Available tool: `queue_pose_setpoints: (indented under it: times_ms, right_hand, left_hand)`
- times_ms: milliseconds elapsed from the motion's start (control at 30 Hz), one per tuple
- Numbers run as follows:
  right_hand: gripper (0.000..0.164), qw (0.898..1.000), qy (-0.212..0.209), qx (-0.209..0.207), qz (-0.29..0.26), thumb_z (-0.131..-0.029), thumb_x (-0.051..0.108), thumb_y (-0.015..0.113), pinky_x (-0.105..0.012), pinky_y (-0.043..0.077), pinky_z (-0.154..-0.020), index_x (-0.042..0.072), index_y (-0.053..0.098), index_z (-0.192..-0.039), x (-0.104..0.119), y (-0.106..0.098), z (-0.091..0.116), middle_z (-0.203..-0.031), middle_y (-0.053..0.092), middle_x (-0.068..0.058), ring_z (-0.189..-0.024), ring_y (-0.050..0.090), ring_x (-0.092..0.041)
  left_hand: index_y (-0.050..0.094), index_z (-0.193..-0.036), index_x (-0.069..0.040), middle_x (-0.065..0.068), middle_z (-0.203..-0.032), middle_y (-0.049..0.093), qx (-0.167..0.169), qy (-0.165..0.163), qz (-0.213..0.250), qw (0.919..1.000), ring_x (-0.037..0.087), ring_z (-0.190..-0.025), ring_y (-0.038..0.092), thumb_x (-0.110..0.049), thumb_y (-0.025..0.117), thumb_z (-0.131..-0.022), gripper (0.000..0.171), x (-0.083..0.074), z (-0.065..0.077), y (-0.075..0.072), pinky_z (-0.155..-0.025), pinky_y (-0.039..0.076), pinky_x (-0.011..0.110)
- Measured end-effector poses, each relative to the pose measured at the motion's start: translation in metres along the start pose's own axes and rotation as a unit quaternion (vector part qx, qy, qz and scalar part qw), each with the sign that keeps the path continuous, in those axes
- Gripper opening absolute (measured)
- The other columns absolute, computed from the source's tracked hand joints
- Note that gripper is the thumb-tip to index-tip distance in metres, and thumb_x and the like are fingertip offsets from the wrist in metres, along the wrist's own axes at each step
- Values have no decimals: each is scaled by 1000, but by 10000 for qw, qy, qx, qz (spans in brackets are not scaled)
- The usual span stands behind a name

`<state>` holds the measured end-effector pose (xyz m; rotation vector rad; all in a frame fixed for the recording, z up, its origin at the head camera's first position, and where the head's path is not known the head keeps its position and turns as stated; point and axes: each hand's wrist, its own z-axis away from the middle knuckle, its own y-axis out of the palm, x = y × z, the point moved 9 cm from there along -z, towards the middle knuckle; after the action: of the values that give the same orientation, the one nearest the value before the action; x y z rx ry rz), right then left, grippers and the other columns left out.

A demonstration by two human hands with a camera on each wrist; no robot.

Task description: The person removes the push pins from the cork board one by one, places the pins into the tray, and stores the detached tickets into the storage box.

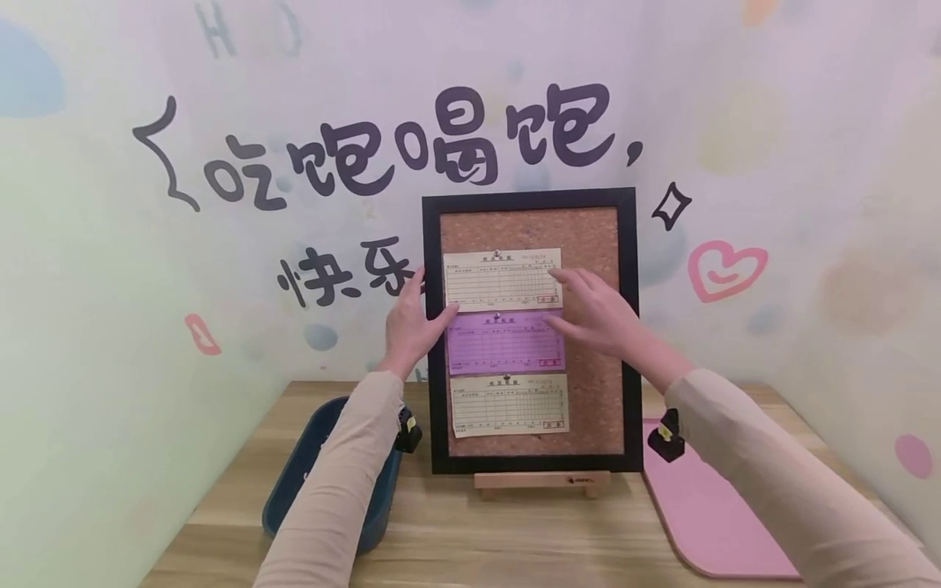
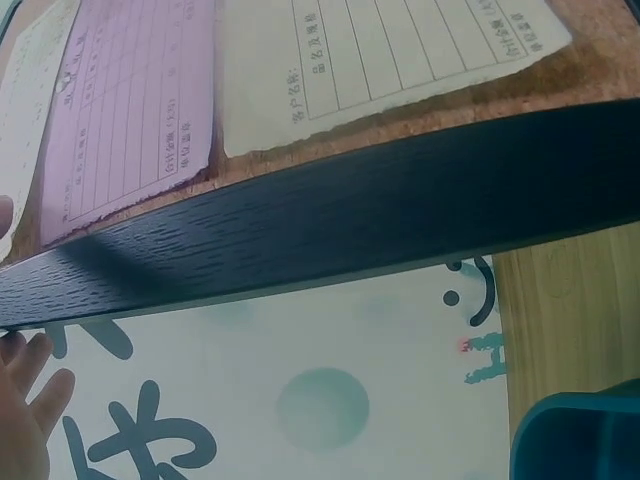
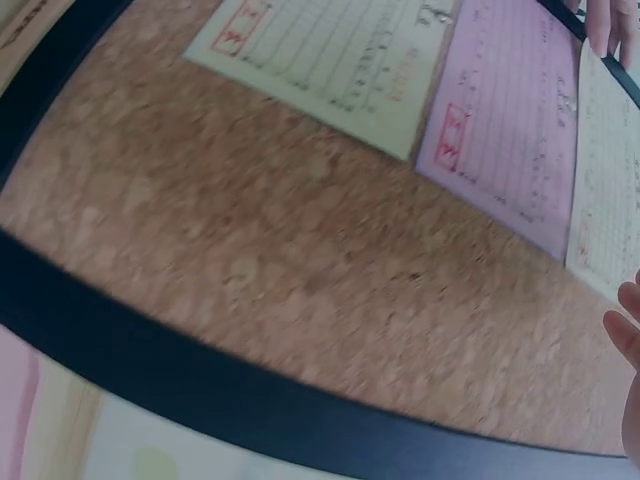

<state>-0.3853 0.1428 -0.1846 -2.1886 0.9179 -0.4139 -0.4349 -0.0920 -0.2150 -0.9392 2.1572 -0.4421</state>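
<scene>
A black-framed corkboard (image 1: 591,400) stands upright on a small wooden easel (image 1: 540,480). Three printed form slips are pinned on it in a column: a cream top slip (image 1: 500,282), a purple middle slip (image 1: 503,347) and a cream bottom slip (image 1: 507,408). Metal pushpins show at their upper edges. My left hand (image 1: 412,327) grips the frame's left side, thumb in front by the top slip's lower corner, fingers around the outer edge. Over the right ends of the top and purple slips is my right hand (image 1: 595,314), fingers loosely extended, nothing held.
On the wooden table (image 1: 412,539), a dark blue bin (image 1: 378,523) stands at the left, partly behind the left sleeve. A pink tray (image 1: 720,514) lies at the right, partly under the right forearm. A wall with painted characters (image 1: 463,135) rises close behind the board.
</scene>
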Motion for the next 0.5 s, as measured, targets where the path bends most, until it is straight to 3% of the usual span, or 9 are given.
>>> queue_pose_setpoints:
  times_ms: [333,500]
  right_hand:
    - [63,9992,334,202,37,-80,31,67,-41,47,-78,5,41,-132,4,6,-17,-118,52,-14,-101,53,-26]
    - [64,9993,343,110,21,-80,31,68,-42,48,-74,6,41,-132,6,6,-22,-113,53,-14,-100,55,-27]
  left_hand:
    - [32,-139,-2,18,-135,43,-182,64,-201,9996,30,-106,54,-35,68,-79,77,1,1,-2,-87,45,41]
    - [33,-138,-2,18,-131,46,-315,160,-343,9988,30,-100,57,-34,68,-79,76,0,1,-3,-80,48,39]
